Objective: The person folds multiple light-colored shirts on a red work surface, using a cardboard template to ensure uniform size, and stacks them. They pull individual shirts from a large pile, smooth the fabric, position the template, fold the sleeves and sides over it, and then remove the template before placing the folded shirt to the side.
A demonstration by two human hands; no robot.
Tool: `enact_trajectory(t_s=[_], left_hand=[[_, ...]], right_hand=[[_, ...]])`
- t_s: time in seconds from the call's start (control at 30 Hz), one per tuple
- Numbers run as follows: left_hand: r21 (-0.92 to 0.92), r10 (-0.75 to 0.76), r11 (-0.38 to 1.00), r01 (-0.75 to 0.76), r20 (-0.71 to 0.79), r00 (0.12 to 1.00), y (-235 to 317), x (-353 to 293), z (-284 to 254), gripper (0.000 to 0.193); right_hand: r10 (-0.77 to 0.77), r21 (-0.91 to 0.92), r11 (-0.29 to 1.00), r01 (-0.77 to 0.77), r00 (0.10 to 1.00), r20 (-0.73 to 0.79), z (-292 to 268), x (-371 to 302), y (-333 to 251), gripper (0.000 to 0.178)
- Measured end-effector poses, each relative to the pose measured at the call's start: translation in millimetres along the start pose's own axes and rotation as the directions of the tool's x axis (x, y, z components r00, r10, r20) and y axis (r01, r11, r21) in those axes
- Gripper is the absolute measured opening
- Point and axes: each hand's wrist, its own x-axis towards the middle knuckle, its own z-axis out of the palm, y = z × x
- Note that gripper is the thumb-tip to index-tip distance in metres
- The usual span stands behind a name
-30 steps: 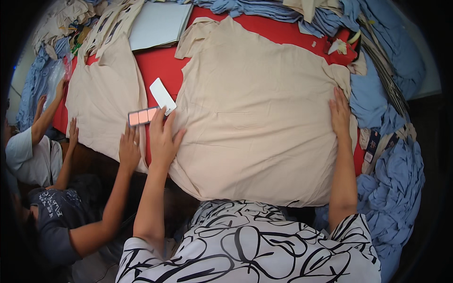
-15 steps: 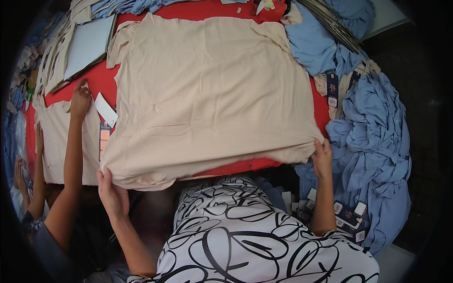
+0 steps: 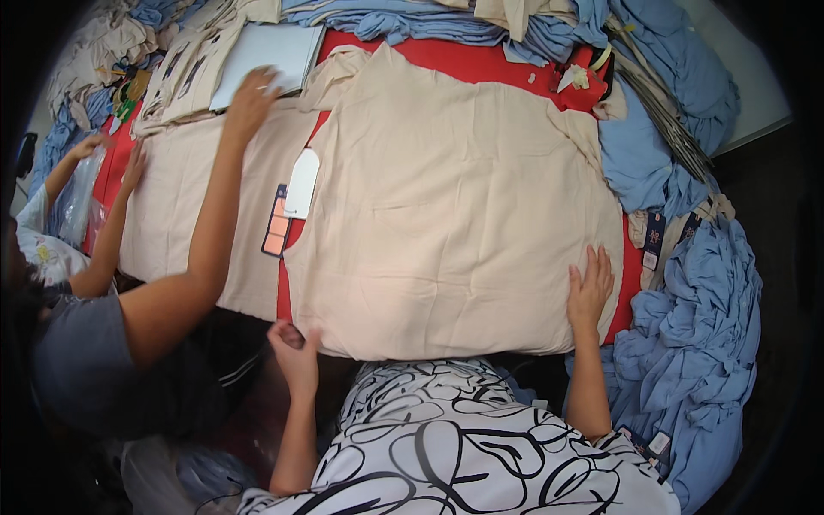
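Note:
A beige shirt (image 3: 463, 206) lies spread across the red-covered table, its near edge reaching the table's front. My right hand (image 3: 590, 287) rests flat on the cloth near its right edge, fingers spread. At the near left corner is my left hand (image 3: 296, 356), its fingers loosely curled and the thumb apart from them. It is beside the shirt's edge and grips no cloth that I can see. A white tag (image 3: 301, 184) and a dark tag with orange panels (image 3: 275, 225) lie by the shirt's left side.
Left of me, a co-worker's arm (image 3: 206, 215) reaches over another beige garment (image 3: 172, 197) toward a grey-white board (image 3: 268, 58). Blue garments (image 3: 687, 326) hang in a heap at the right edge. More folded garments (image 3: 395, 19) line the far side.
The shirt's near edge, gathered and held in both hands before, now lies flatter. My right hand has let go and flattened on it; my left has released its corner. The co-worker's hand moved to the board.

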Motion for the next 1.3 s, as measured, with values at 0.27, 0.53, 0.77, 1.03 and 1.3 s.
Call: enact_trajectory(t_s=[0.27, 0.53, 0.77, 1.03, 1.3], left_hand=[[-0.194, 0.142, 0.972, -0.13, 0.052, 0.988, 64.7, -28.4, 11.3, 0.028], [0.603, -0.228, 0.797, 0.036, 0.245, 0.942, 107.1, 2.0, -39.9, 0.035], [0.482, 0.438, 0.659, -0.578, 0.379, 0.815, 139.7, 59.1, 46.4, 0.045], [0.609, 0.642, 0.447, -0.655, 0.292, 0.709, 154.0, 236.1, 171.5, 0.059], [0.414, 0.791, 0.383, -0.826, 0.315, 0.524, 160.7, 242.4, 187.2, 0.056]], right_hand=[[-0.303, 0.219, 0.929, 0.299, 0.953, -0.017, 49.9, 158.9, -24.9, 0.03], [-0.212, -0.057, 0.977, 0.206, 0.971, -0.115, 84.6, 212.3, -20.0, 0.042], [-0.064, 0.037, 0.997, 0.066, 0.996, -0.064, 45.3, 147.6, -42.6, 0.046], [0.051, -0.026, 0.998, -0.049, 0.996, 0.068, 23.9, 59.0, 9.5, 0.051], [-0.308, 0.214, 0.898, 0.385, 0.896, -0.319, 15.3, 217.4, -177.1, 0.037]])
